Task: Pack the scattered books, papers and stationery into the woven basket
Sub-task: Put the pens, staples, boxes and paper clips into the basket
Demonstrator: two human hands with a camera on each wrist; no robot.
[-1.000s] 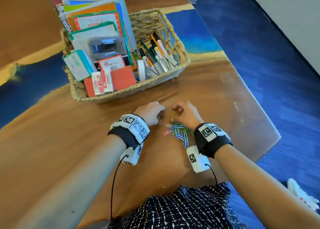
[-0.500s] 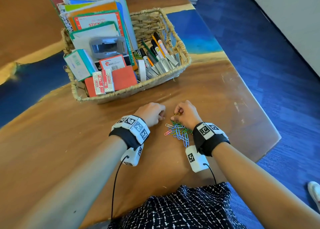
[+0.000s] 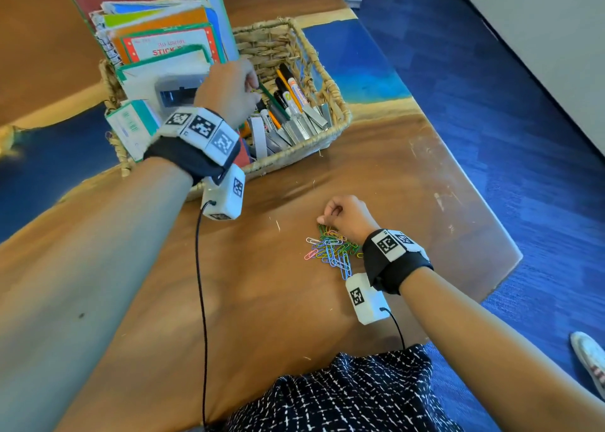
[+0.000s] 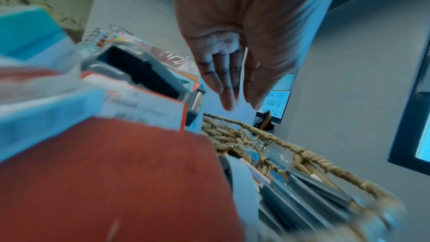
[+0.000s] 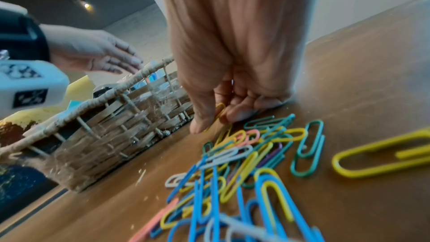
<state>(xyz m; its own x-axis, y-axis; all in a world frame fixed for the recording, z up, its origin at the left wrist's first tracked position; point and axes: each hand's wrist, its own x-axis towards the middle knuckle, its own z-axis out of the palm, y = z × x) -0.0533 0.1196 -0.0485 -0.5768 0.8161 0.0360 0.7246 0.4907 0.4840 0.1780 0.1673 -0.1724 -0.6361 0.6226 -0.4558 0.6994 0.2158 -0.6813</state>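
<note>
The woven basket (image 3: 330,81) stands on the wooden table, holding upright books and notebooks (image 3: 163,39) on its left side and pens and markers (image 3: 288,94) on its right. My left hand (image 3: 229,88) hovers over the basket's middle with fingers stretched out and nothing in them, as the left wrist view shows (image 4: 232,80). A heap of coloured paper clips (image 3: 330,251) lies on the table in front of the basket. My right hand (image 3: 340,215) rests at the far edge of that heap. Its thumb and forefinger pinch a yellow paper clip (image 5: 218,111).
The table (image 3: 491,222) ends close to the right of my right hand, with blue carpet below. A red box (image 4: 104,172), a teal and white box (image 3: 131,127) and a grey device (image 3: 176,91) fill the basket's near left side. One yellow clip (image 5: 384,154) lies apart from the heap.
My left hand has lifted from the table beside the clips and moved up over the basket, its fingers now spread. My right hand stays at the heap, still pinching.
</note>
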